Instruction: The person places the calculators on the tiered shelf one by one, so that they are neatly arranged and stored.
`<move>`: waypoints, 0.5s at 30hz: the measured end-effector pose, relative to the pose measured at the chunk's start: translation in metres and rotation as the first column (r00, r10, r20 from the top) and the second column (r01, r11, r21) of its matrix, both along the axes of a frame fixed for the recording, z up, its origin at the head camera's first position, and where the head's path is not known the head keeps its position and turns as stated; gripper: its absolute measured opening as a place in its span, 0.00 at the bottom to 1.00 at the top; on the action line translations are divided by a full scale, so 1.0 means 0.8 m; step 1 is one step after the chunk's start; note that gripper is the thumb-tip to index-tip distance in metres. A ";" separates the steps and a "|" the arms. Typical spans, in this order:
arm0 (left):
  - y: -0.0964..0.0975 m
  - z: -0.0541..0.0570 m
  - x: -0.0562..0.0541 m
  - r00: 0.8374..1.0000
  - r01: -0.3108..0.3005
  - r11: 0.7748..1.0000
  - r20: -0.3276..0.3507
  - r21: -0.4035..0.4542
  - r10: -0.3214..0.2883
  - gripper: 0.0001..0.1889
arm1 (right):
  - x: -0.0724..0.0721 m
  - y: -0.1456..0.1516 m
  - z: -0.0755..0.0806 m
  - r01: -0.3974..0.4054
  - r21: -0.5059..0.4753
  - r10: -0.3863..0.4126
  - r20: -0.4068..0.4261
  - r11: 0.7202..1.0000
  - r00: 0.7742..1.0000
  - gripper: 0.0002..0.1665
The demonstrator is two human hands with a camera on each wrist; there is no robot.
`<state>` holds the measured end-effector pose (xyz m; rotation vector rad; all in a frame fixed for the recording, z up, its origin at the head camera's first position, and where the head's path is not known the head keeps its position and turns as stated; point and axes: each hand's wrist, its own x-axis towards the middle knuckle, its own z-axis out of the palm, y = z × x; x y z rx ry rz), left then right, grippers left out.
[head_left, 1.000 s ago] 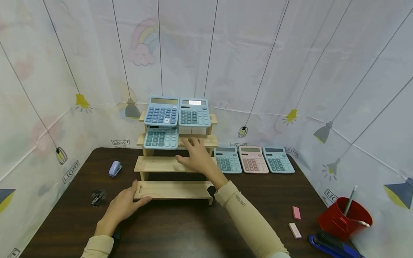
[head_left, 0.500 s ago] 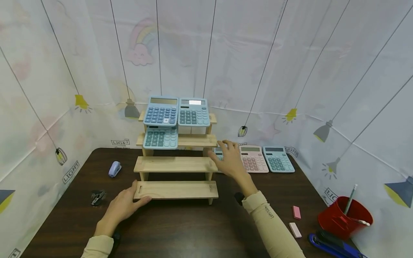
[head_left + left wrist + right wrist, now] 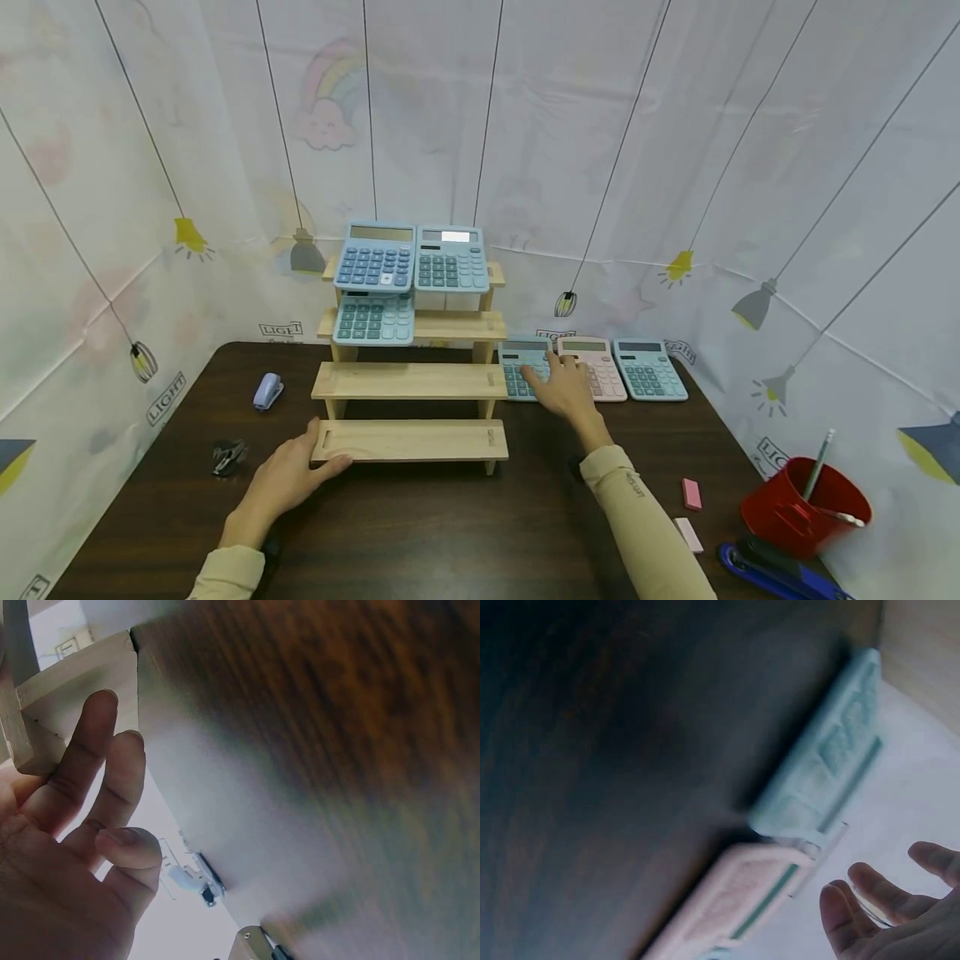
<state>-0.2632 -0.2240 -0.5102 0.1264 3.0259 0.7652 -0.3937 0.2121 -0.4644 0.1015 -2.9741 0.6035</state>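
My left hand (image 3: 279, 482) rests at the left end of the bottom step of a four-step wooden display stand (image 3: 412, 440). In the left wrist view its fingers (image 3: 91, 739) are spread loosely beside the stand's end piece (image 3: 82, 690). My right hand (image 3: 566, 390) reaches over the inner edges of a blue calculator (image 3: 517, 382) and a pink calculator (image 3: 602, 379), fingers extended. Right of these lies another blue calculator (image 3: 649, 369). In the right wrist view the fingers (image 3: 881, 889) appear apart from the blue calculator (image 3: 817, 772), with nothing in them.
Two blue calculators (image 3: 375, 257) (image 3: 452, 260) lean on the top step, and another (image 3: 373, 320) on the step below. A small stapler (image 3: 267, 392) and a staple remover (image 3: 228, 457) lie left. Erasers (image 3: 691, 494), a red bucket (image 3: 787, 517) and a blue stapler (image 3: 772, 571) sit right.
My right hand has moved from the stand's second step rightward and down to the calculators on the table. My left hand has stayed at the bottom step.
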 end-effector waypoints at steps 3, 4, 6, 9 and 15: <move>0.000 0.000 0.001 1.000 0.001 1.000 0.002 0.004 -0.001 0.60 | -0.010 -0.002 -0.013 0.001 0.061 -0.002 0.018 0.998 1.000 0.52; 0.000 0.000 0.001 1.000 0.000 1.000 0.004 0.006 0.000 0.60 | -0.013 -0.003 -0.017 0.000 0.069 -0.002 0.025 0.998 1.000 0.52; 0.000 -0.001 0.001 1.000 -0.004 1.000 0.008 0.007 0.004 0.60 | -0.018 -0.006 -0.023 0.004 0.086 -0.008 0.047 0.996 0.999 0.53; 0.001 0.000 0.000 1.000 -0.008 1.000 0.011 0.003 0.008 0.60 | -0.027 -0.011 -0.032 0.011 0.091 -0.019 0.078 0.996 0.997 0.54; 0.000 0.002 -0.001 1.000 -0.016 1.000 0.021 0.004 0.016 0.59 | -0.040 -0.018 -0.040 0.038 0.098 -0.051 0.133 0.994 0.990 0.54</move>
